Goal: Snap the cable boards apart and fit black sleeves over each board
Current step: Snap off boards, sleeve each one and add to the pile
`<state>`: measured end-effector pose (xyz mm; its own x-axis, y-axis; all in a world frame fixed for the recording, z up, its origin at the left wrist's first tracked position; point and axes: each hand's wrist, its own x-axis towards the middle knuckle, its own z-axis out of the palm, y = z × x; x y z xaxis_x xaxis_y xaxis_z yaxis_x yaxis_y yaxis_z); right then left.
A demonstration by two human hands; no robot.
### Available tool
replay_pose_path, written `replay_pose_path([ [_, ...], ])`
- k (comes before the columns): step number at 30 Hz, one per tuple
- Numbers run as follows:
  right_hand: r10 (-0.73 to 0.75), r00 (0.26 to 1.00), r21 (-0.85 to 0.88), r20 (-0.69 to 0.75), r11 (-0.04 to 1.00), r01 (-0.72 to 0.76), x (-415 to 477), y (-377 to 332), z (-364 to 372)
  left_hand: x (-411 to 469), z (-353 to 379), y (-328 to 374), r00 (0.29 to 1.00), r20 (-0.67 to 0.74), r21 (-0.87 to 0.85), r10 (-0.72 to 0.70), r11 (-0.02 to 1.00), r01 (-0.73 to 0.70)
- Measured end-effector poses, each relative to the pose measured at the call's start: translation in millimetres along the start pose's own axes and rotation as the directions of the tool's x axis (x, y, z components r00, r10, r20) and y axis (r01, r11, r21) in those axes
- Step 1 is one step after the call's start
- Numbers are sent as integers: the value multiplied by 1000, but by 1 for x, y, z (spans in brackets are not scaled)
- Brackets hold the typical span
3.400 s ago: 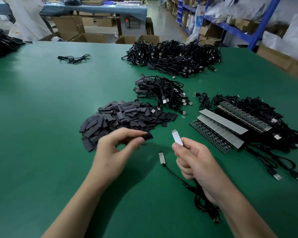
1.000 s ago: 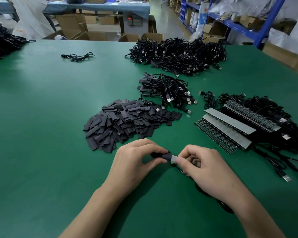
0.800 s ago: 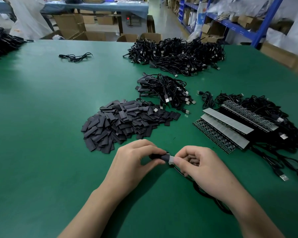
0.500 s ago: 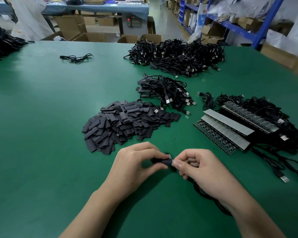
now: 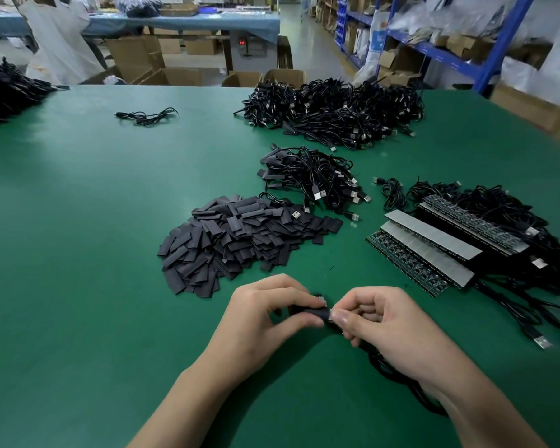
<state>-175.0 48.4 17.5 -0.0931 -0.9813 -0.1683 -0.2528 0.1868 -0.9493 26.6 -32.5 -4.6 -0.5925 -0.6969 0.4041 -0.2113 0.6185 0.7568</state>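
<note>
Green-covered table (image 5: 78, 253) is filling most of the frame.

Lower centre: left hand (image 5: 265, 315) and right hand (image 5: 379, 328) are meeting just above the table.
- Left hand is pinching a short black flat sleeve (image 5: 311, 313) between thumb and forefinger. The other fingers are curling in behind.
- Right hand is pinching the pale end of a small cable board (image 5: 329, 314) between thumb and forefinger, with the remaining fingers curled into the palm.
- The sleeve is covering most of the board, and only a pale sliver is showing between the two thumbs.
- The board's thin black cable (image 5: 388, 370) is trailing from under the right hand toward the lower right.

Centre: a loose heap of flat black sleeves (image 5: 240, 240) is lying on the table just above the hands.

Right of centre: long unsnapped strips of cable boards (image 5: 427, 250) are lying side by side, some grey face up, with their black leads tangling behind them.

Above the heap: a small bundle of black USB cables (image 5: 311, 179) is sitting, and a larger pile of black cables (image 5: 330, 111) is lying farther up.

Upper left: a single coiled black cable (image 5: 146, 115) is lying alone.
</note>
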Motion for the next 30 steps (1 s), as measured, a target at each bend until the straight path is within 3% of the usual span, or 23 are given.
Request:
replay_pose_path([
  [10, 37, 999, 53, -5, 998, -37, 0, -2, 1, 0, 6, -1, 991, -1, 163, 137, 977, -135],
  [13, 0, 1000, 22, -30, 1000, 1, -1, -6, 2, 0, 8, 0, 998, -49, 47, 31, 998, -29],
  [15, -67, 994, -115, -85, 992, 57, -3, -8, 2, 0, 9, 0, 993, -42, -43, -107, 994, 105],
  [18, -144, 984, -260, -103, 959, 113, -5, -12, 1, 0, 10, -1, 959, 25, -225, -283, 933, 281],
  [20, -152, 983, -276, -99, 954, 119, -4, -11, 2, 0, 11, -1, 952, 32, -293, -305, 908, 301],
  [22, -158, 981, -299, -114, 947, 118, -3, -9, 4, 1, 10, 0, 965, 10, -257, -263, 932, 257],
  [26, -144, 981, -290, -127, 952, 103, -1, -4, 3, 0, 8, 1, 998, -45, 38, -46, 998, 48],
  [30, -148, 980, -281, -134, 954, 106, -1, -3, 3, 0, 7, 0, 997, -70, 46, -45, 998, 49],
])
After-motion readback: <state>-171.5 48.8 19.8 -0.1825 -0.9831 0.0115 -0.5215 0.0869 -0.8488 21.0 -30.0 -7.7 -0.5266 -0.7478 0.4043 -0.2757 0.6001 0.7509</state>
